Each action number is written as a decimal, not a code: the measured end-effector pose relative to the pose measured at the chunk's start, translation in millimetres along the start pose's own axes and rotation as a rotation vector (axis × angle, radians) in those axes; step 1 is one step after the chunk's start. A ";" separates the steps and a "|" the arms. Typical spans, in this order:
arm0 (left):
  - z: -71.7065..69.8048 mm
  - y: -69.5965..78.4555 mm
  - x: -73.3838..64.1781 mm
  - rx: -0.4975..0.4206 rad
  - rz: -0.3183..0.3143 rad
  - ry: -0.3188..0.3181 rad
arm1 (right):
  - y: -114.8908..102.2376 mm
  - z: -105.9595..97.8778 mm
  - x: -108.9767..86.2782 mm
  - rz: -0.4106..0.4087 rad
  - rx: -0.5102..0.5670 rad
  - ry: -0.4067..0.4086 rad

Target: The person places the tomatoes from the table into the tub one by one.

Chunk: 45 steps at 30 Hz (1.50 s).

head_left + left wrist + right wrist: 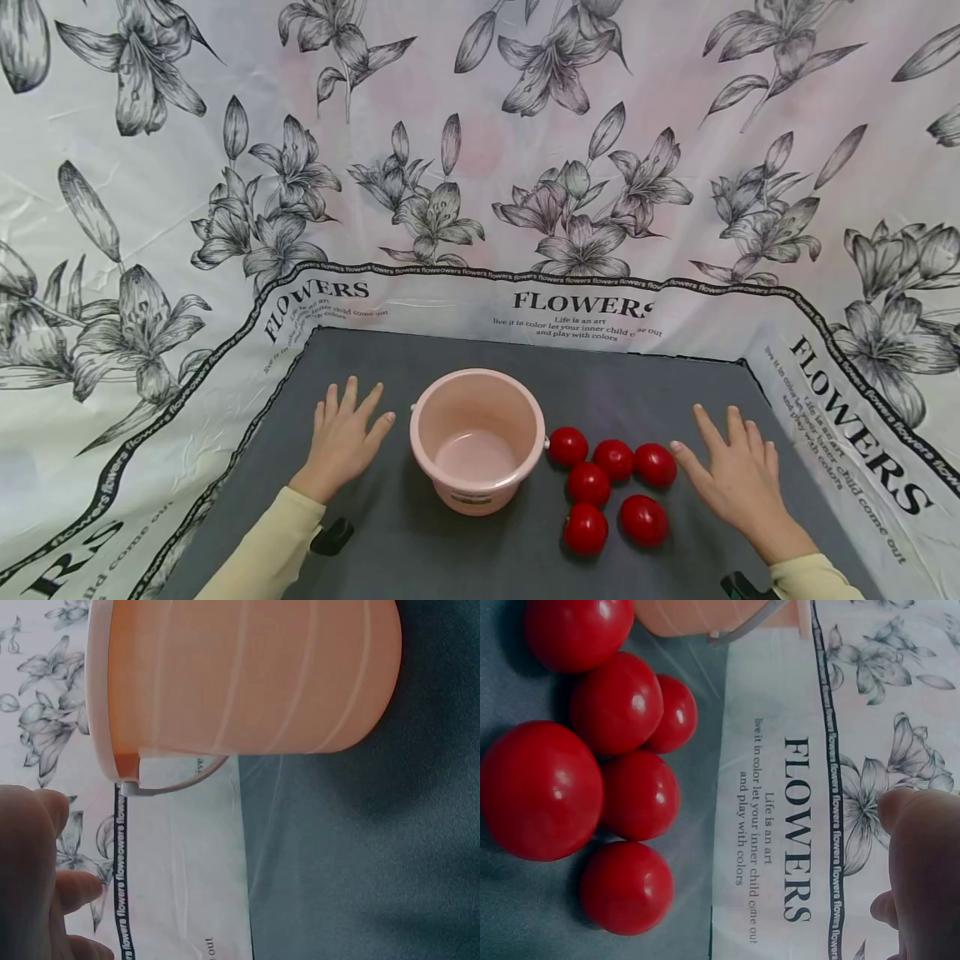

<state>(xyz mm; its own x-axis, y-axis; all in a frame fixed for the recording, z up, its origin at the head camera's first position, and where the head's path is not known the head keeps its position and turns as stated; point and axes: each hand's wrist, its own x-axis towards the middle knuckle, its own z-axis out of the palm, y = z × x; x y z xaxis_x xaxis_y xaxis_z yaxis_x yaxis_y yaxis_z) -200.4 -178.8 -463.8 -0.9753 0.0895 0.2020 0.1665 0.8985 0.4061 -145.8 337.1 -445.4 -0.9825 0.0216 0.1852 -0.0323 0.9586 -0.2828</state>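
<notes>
Flower-printed sheeting (480,150) backs a gray surface (420,558) where a pink bucket (477,483) stands. Left of the bucket, a person's left hand (343,442) spreads its fingers, gripping nothing; to the bucket's right sit six red tomatoes (588,483), the right hand (737,479) beyond them likewise splayed and unburdened.
</notes>
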 end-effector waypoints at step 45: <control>52.4 40.1 -27.6 -0.166 0.648 0.254 | 14.8 17.4 7.9 0.050 0.114 -0.100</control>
<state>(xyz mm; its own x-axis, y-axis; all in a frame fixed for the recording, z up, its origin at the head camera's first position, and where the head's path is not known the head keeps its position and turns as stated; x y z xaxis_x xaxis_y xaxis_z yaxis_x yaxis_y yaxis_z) -174.4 -122.7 -499.7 -0.6122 0.4623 0.6415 0.7407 0.6192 0.2607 -157.2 346.4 -464.6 -0.9965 0.0349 0.0756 0.0022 0.9184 -0.3956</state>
